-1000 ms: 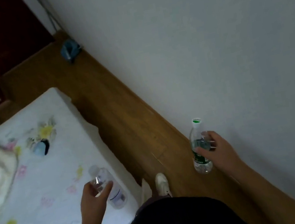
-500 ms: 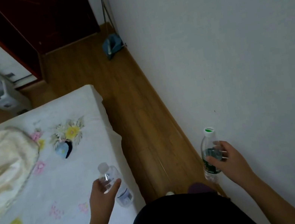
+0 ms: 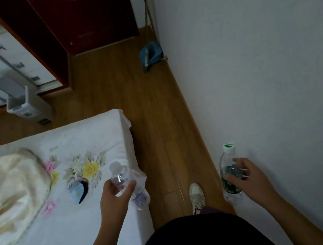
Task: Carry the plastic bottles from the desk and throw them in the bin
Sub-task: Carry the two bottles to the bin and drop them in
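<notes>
Left hand grips a clear bottle, right hand a green-labelled bottle, one apiece, apparently to carry both binward between bed and wall.

No text can be read. The clear plastic bottle with a pale cap, near left, carries a blurred bluish label; the clear plastic bottle with a green-and-white cap, near right, carries a dark green label, its print illegible.
</notes>
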The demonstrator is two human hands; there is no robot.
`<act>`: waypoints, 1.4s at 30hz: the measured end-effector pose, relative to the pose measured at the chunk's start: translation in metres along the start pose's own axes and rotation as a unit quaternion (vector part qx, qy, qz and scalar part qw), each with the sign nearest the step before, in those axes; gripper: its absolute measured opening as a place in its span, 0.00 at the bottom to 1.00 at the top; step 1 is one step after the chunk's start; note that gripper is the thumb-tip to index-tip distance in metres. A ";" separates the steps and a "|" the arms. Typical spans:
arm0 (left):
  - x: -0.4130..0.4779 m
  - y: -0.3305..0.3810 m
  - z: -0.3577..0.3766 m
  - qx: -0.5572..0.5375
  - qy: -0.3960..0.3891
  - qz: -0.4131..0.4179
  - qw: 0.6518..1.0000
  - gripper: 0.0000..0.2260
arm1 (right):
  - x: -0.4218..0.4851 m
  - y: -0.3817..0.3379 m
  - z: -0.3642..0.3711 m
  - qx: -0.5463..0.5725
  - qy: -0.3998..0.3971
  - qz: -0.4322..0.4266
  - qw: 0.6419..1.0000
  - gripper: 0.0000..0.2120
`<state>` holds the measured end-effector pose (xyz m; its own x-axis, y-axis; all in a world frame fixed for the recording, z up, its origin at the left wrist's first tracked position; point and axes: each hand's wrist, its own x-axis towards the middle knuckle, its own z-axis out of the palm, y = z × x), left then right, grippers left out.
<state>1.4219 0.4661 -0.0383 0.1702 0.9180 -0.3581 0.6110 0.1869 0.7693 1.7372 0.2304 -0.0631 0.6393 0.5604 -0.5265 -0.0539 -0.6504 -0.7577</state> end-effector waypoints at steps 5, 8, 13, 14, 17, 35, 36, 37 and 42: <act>0.036 0.012 -0.008 -0.031 0.063 -0.055 0.996 0.29 | 0.099 -0.107 0.031 -0.036 -0.078 -0.067 0.994 0.30; 0.057 0.013 -0.017 -0.043 0.101 -0.088 0.990 0.23 | 0.149 -0.168 0.055 -0.070 -0.114 -0.108 0.985 0.32; 0.113 0.010 -0.038 -0.046 0.153 -0.138 0.978 0.19 | 0.228 -0.240 0.099 -0.097 -0.160 -0.148 0.971 0.29; 0.128 0.009 -0.042 -0.047 0.162 -0.146 0.975 0.18 | 0.244 -0.251 0.108 -0.105 -0.163 -0.149 0.970 0.30; 0.177 0.015 -0.050 -0.054 0.170 -0.161 0.971 0.16 | 0.283 -0.280 0.126 -0.119 -0.171 -0.140 0.968 0.33; 0.557 0.218 -0.043 -0.017 0.055 -0.045 0.997 0.28 | 0.499 -0.418 0.122 -0.040 -0.043 -0.042 0.997 0.25; 0.575 0.225 -0.042 -0.021 0.055 -0.050 0.997 0.26 | 0.518 -0.430 0.124 -0.042 -0.047 -0.043 0.997 0.25; 0.592 0.231 -0.042 -0.029 0.056 -0.056 0.996 0.25 | 0.538 -0.444 0.126 -0.045 -0.050 -0.046 0.997 0.25; 0.648 0.248 -0.045 -0.058 0.086 -0.115 0.988 0.23 | 0.631 -0.530 0.155 -0.078 -0.096 -0.093 0.988 0.21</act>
<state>1.6491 1.1233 -0.0555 -0.1029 0.8903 -0.4436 0.5236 0.4277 0.7369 2.0501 1.0086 -0.0535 0.4688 0.7547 -0.4589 0.1784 -0.5898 -0.7876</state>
